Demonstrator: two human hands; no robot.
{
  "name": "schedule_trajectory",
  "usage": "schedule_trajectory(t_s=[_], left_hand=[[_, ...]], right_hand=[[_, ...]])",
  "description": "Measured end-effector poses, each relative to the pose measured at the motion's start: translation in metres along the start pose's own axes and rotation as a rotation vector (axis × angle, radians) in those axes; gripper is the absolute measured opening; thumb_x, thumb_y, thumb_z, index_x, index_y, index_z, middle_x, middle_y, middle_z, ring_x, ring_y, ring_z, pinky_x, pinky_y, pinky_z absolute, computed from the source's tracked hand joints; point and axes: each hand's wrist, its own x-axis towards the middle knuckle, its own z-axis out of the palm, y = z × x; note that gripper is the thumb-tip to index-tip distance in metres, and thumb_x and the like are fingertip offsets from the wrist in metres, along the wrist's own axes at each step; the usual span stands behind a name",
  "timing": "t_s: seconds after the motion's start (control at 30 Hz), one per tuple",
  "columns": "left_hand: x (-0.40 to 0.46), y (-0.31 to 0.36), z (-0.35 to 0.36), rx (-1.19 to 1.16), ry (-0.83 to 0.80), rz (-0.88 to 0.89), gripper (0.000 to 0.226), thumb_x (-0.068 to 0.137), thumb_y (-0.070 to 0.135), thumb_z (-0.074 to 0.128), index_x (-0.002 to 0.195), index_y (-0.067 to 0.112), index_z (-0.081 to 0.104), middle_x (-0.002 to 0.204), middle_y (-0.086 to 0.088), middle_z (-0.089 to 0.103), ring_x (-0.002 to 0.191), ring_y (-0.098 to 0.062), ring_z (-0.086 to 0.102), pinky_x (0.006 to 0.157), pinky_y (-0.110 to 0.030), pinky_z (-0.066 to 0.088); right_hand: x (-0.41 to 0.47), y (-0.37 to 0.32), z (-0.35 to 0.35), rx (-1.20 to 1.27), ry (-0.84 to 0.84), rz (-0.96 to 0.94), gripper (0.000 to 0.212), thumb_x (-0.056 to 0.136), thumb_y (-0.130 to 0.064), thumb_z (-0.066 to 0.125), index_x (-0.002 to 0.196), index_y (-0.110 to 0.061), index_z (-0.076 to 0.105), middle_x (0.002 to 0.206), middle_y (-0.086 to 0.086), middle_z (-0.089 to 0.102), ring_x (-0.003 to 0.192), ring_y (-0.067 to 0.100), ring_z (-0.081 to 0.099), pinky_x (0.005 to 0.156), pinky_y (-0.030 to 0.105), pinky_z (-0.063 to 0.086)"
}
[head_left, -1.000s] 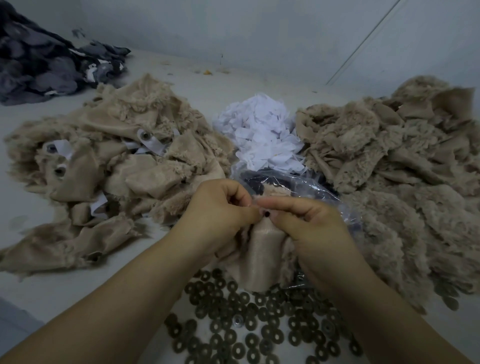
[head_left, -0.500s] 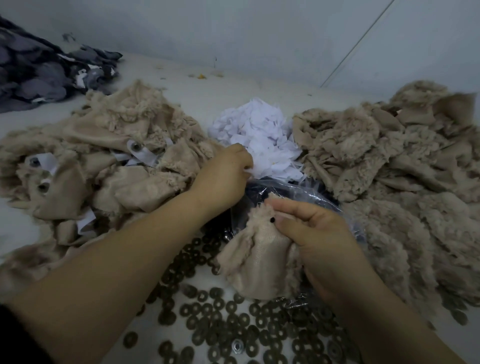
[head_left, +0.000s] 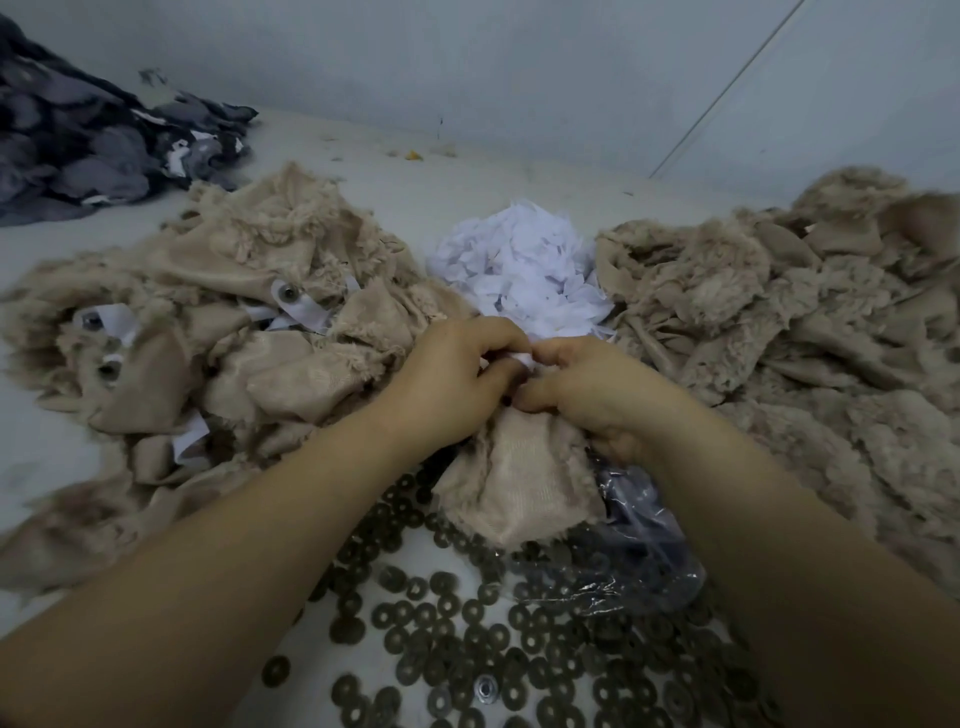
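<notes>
Head view. Judging by the piles, the work is fitting plush pieces with an eye and a white backing strip, and it looks partly through. To the left of the heap of white strips (head_left: 519, 270) lies a pile of beige plush pieces (head_left: 234, 322), several of which already carry a strip with a round stud (head_left: 287, 295) through it; these read as finished. To the right of the heap a larger pile of plush pieces (head_left: 779, 322) shows no strips, so that much seems left to do. Nearer the person than the heap, dark washers (head_left: 467, 649) lie scattered on the pale surface (head_left: 52, 457), with a crumpled clear plastic bag (head_left: 649, 545) beside them. Far off to the left of the heap lies dark grey fabric (head_left: 78, 140).

The piece in hand, a beige plush piece (head_left: 519, 483), hangs just in front of the heap, bunched at its top between both hands. The left hand (head_left: 457, 387) has its fingers (head_left: 498, 343) curled tight, pinching a small white strip (head_left: 522, 359) against the plush. The right hand (head_left: 597, 400) meets it knuckle to knuckle, its fingers (head_left: 561, 353) also curled and gripping the top of the plush piece. A small dark spot shows between the hands; whether it is an eye post I cannot tell. No washer is on this piece yet, as far as can be seen.
</notes>
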Motion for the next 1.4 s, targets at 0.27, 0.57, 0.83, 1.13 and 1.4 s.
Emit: schedule_trajectory(t_s=[0.27, 0.57, 0.83, 1.13, 1.4], left_hand=[[0.001, -0.002, -0.002, -0.399, 0.287, -0.225, 0.018, 0.094, 0.01, 0.06, 0.08, 0.017, 0.069, 0.066, 0.002, 0.064, 0.061, -0.016, 0.06, 0.059, -0.025, 0.052], [-0.002, 0.0, 0.0, -0.237, 0.027, -0.404, 0.02, 0.087, 0.008, 0.066, 0.101, 0.022, 0.067, 0.095, -0.002, 0.065, 0.077, -0.015, 0.062, 0.073, -0.031, 0.054], [0.008, 0.015, 0.009, -0.251, 0.239, -0.313, 0.008, 0.088, 0.009, 0.071, 0.084, 0.002, 0.074, 0.083, -0.012, 0.068, 0.071, -0.023, 0.061, 0.07, -0.035, 0.053], [0.004, 0.014, 0.001, -0.609, 0.459, -0.236, 0.022, 0.101, 0.01, 0.048, 0.082, 0.011, 0.059, 0.061, -0.007, 0.063, 0.044, -0.019, 0.055, 0.043, -0.026, 0.042], [0.001, 0.009, 0.002, -0.678, 0.278, -0.307, 0.023, 0.106, 0.015, 0.036, 0.089, 0.012, 0.05, 0.062, -0.011, 0.067, 0.043, -0.026, 0.054, 0.043, -0.029, 0.044]], right_hand=[[0.007, 0.008, 0.002, -0.066, 0.123, 0.098, 0.009, 0.067, -0.001, 0.072, 0.075, 0.002, 0.071, 0.071, 0.015, 0.065, 0.066, 0.027, 0.062, 0.064, 0.035, 0.049], [0.003, 0.014, 0.006, -0.163, 0.152, 0.002, 0.025, 0.082, -0.003, 0.072, 0.062, -0.016, 0.064, 0.046, -0.009, 0.055, 0.041, 0.003, 0.049, 0.044, 0.017, 0.037], [-0.003, 0.007, 0.009, -0.31, 0.155, -0.031, 0.021, 0.088, -0.014, 0.07, 0.07, -0.005, 0.063, 0.056, 0.004, 0.047, 0.049, 0.013, 0.039, 0.048, 0.025, 0.03], [0.005, 0.008, 0.007, -0.263, 0.19, 0.004, 0.016, 0.082, -0.004, 0.069, 0.068, 0.0, 0.063, 0.064, 0.011, 0.057, 0.06, 0.021, 0.051, 0.058, 0.026, 0.04], [-0.003, 0.001, 0.014, -0.355, 0.25, -0.16, 0.047, 0.084, -0.013, 0.071, 0.129, -0.025, 0.062, 0.108, -0.014, 0.06, 0.1, 0.01, 0.061, 0.081, 0.01, 0.047]])
